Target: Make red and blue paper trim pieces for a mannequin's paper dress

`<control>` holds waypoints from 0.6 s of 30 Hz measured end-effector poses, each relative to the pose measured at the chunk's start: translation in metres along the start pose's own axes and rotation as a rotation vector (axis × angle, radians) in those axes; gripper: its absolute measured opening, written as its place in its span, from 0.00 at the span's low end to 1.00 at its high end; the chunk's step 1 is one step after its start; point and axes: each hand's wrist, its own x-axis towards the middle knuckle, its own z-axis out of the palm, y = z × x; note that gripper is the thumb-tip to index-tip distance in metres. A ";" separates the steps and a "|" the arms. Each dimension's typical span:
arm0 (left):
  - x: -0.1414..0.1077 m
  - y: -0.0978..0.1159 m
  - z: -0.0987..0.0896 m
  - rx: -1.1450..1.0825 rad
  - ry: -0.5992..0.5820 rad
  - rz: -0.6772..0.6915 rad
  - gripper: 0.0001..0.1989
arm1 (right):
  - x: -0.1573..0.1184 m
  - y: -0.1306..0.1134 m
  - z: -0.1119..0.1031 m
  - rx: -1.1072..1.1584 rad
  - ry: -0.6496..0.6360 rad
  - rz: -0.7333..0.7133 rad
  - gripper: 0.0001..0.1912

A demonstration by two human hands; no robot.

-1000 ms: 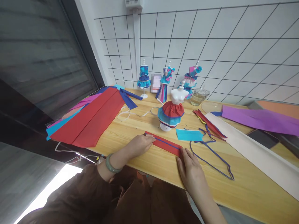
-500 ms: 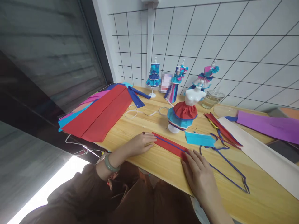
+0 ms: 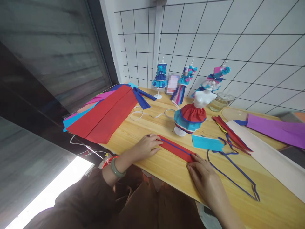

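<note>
A flat red strip (image 3: pixel 175 149) with a thin blue line along it lies on the wooden table (image 3: pixel 152 165) in front of me. At its left end, my left hand (image 3: pixel 149 146) rests with fingertips on the strip, fingers spread somewhat. My right hand (image 3: pixel 203 171) touches the right end with its fingers, the thumb held apart. Just beyond the strip is a white mini mannequin (image 3: pixel 203 98) in a red and light-blue skirt (image 3: pixel 189 117). A light-blue piece (image 3: pixel 207 143) lies near my right hand.
Large red fabric (image 3: pixel 105 114) covers other coloured sheets at the left. Three dressed mini mannequins and a glass bowl (image 3: pixel 221 101) stand at the back. Right of my right hand are a loop of blue ribbon (image 3: pixel 240 170), yellow scissors (image 3: pixel 221 128), white material (image 3: pixel 274 159) and purple fabric (image 3: pixel 276 130).
The view has shifted, so most things appear slightly further right. My right hand's fingers have drawn back a little and are more bent at the strip's end; my left hand stays at the other end.
</note>
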 end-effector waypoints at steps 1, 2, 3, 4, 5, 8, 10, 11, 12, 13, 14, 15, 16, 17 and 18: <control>0.001 0.001 0.000 0.010 -0.004 -0.004 0.14 | 0.000 0.000 0.000 0.011 -0.010 0.009 0.14; 0.001 0.002 0.000 0.015 -0.006 -0.009 0.12 | 0.000 0.000 0.000 0.017 -0.016 0.019 0.14; 0.001 0.002 -0.001 0.013 -0.004 -0.013 0.11 | 0.000 0.000 0.000 0.017 -0.016 0.026 0.14; 0.001 0.003 -0.001 0.007 -0.002 -0.016 0.10 | 0.000 0.000 0.000 0.012 -0.012 0.030 0.15; 0.001 0.003 -0.001 0.000 0.000 -0.017 0.10 | 0.000 0.000 0.001 0.004 -0.005 0.027 0.16; 0.000 0.002 -0.002 -0.019 0.001 -0.009 0.09 | -0.001 0.000 0.004 -0.020 0.018 -0.007 0.17; -0.001 0.001 -0.002 -0.023 -0.004 -0.001 0.10 | -0.002 0.001 0.004 -0.017 0.027 -0.028 0.16; -0.002 0.001 -0.002 -0.024 -0.006 0.003 0.10 | -0.003 0.001 0.004 -0.011 0.029 -0.033 0.16; -0.003 0.001 -0.002 -0.022 -0.008 0.008 0.10 | -0.003 0.002 0.004 -0.004 0.029 -0.036 0.15; -0.003 0.000 -0.002 -0.019 -0.008 0.014 0.11 | -0.004 0.002 0.004 0.004 0.029 -0.040 0.15; -0.004 -0.001 -0.001 -0.014 -0.005 0.022 0.11 | -0.004 0.002 0.003 0.013 0.027 -0.043 0.15; -0.005 -0.001 0.000 -0.005 0.001 0.033 0.11 | -0.004 0.003 0.003 0.020 0.028 -0.046 0.15; -0.005 -0.002 0.001 0.007 0.009 0.047 0.12 | -0.004 0.003 0.003 0.025 0.029 -0.049 0.15; -0.006 -0.003 0.002 0.023 0.015 0.062 0.12 | -0.004 0.003 0.002 0.028 0.032 -0.050 0.15; -0.007 -0.004 0.003 0.043 0.019 0.078 0.13 | -0.005 0.003 0.002 0.029 0.035 -0.052 0.15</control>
